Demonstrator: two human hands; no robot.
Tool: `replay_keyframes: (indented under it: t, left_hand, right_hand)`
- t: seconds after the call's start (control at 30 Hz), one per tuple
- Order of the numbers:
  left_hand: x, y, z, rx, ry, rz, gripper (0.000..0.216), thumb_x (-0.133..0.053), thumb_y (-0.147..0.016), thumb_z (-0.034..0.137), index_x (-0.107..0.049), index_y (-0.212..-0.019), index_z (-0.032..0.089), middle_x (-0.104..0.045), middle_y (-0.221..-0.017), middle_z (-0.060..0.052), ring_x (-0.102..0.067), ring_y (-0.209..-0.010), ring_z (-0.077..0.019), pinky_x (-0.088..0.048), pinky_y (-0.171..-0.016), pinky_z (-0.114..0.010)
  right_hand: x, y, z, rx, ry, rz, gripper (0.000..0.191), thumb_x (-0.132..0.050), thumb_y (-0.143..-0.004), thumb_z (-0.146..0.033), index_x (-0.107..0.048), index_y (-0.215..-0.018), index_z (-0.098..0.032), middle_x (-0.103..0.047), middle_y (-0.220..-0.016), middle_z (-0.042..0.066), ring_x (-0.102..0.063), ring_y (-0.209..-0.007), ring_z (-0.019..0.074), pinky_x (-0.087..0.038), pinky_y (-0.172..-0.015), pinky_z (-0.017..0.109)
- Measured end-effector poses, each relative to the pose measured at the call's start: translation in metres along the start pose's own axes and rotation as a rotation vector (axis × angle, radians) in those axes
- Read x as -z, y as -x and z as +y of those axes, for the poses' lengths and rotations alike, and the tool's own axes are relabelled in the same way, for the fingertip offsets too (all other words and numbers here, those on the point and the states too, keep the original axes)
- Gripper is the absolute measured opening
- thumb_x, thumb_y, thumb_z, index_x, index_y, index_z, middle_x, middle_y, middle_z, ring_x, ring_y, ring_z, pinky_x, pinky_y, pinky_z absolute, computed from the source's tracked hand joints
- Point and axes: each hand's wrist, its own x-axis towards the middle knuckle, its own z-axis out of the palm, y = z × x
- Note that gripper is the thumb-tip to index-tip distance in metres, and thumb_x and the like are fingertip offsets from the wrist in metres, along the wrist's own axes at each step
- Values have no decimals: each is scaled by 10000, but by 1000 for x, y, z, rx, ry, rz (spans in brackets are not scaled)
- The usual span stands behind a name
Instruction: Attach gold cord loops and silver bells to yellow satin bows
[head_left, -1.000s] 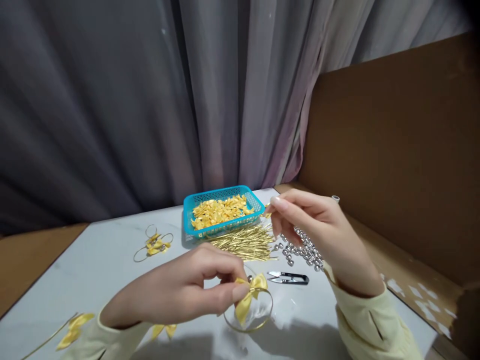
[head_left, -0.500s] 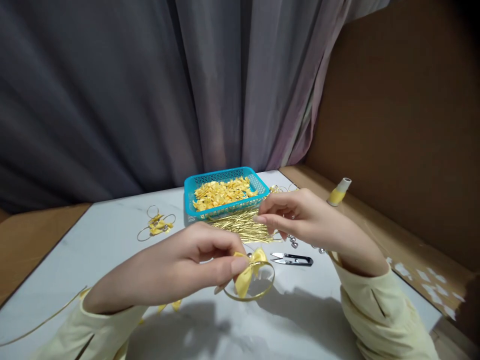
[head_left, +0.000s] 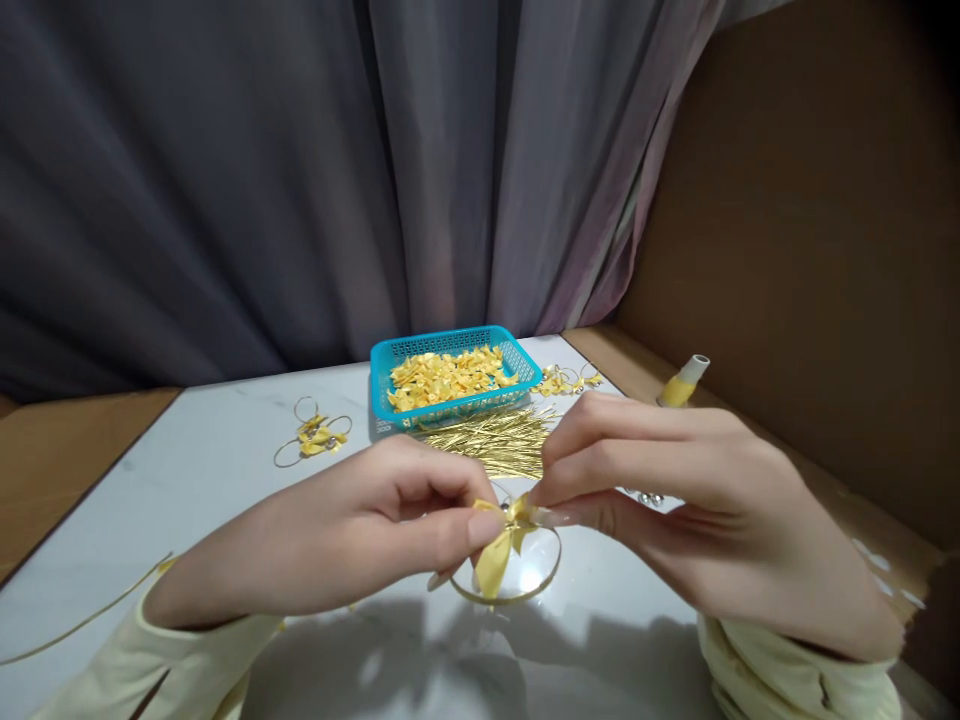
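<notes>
Between both hands is a yellow ribbon bow (head_left: 493, 566) joined to a gold wire loop (head_left: 553, 572), held above the white table. My left hand (head_left: 352, 535) pinches the bow's left side between thumb and fingers. At the bow's right side, my right hand (head_left: 675, 490) closes its thumb and fingertips on the ribbon. A small silvery bell (head_left: 505, 506) shows at the knot, partly covered by the fingers. The loop hangs below the bow toward me.
Behind the hands stands a blue basket (head_left: 379, 385) of yellow bows, with a pile of gold wire ties (head_left: 487, 443) before it. Finished-looking bow loops (head_left: 319, 436) lie left, others (head_left: 566, 380) back right. A yellow-and-white tube (head_left: 682, 382) and silver bells (head_left: 646, 497) are at right.
My right hand has come down and toward me, from above the wire pile to the bow, and grips its right side. It now covers the thread snips. My left hand keeps its hold.
</notes>
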Motion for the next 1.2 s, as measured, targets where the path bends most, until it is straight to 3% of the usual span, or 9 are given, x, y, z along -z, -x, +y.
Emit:
replay_keyframes:
  t: [0.1, 0.27, 0.4, 0.57, 0.97, 1.1, 1.2]
  left_hand:
    - [0, 0, 1, 11, 13, 7, 301, -503, -916, 312, -526, -648, 176, -465, -587, 58, -407, -537, -77, -314, -486, -179]
    - [0, 1, 1, 20, 4, 5, 314, -506, -916, 337, -536, -649, 174, -478, -592, 55, -409, -537, -79, -313, -482, -187]
    - [-1, 0, 0, 16, 14, 15, 324, -502, -917, 342, -532, -642, 174, -483, -593, 54, -414, -540, -80, -318, -487, -185]
    - [-2, -1, 1, -5, 4, -4, 301, -508, -918, 308, -537, -651, 171, -485, -592, 56, -422, -538, -75, -322, -489, -177]
    - [-1, -4, 1, 21, -30, -26, 304, -508, -909, 282, -520, -626, 170, -442, -570, 64, -387, -521, -70, -296, -468, -168]
    - [0, -4, -1, 46, -47, -8, 306, -498, -911, 312, -528, -641, 172, -440, -584, 58, -391, -534, -78, -298, -472, -176]
    - [1, -4, -1, 53, -76, -2, 316, -488, -914, 333, -520, -644, 172, -446, -591, 52, -402, -543, -86, -300, -483, -189]
  right_hand:
    - [0, -2, 3, -36, -112, 35, 105, -589, -872, -90, -645, -805, -149, -681, -866, 58, -635, -794, 129, -524, -722, 237]
    - [-3, -3, 11, -221, -210, 129, 16, -621, -874, -189, -615, -884, -178, -688, -769, 15, -655, -697, 121, -521, -589, 219]
    - [-7, -4, 13, -298, -334, 167, 191, -633, -858, -163, -540, -1017, -213, -671, -718, -14, -660, -652, 121, -529, -569, 219]
    - [-8, -5, 12, -358, -493, 211, 247, -651, -852, -205, -486, -1029, -252, -644, -689, -37, -583, -465, 89, -469, -414, 207]
    - [-3, 0, -3, -222, -569, 474, 180, -650, -861, -196, -558, -987, -286, -687, -663, -36, -599, -404, 114, -412, -319, 222]
    - [-6, 3, -9, -155, -506, 572, 167, -701, -819, -232, -601, -944, -279, -684, -606, -31, -659, -506, 171, -563, -505, 308]
    - [-3, 7, -12, -131, -476, 551, 159, -702, -816, -252, -608, -937, -294, -699, -609, -27, -681, -544, 202, -595, -586, 368]
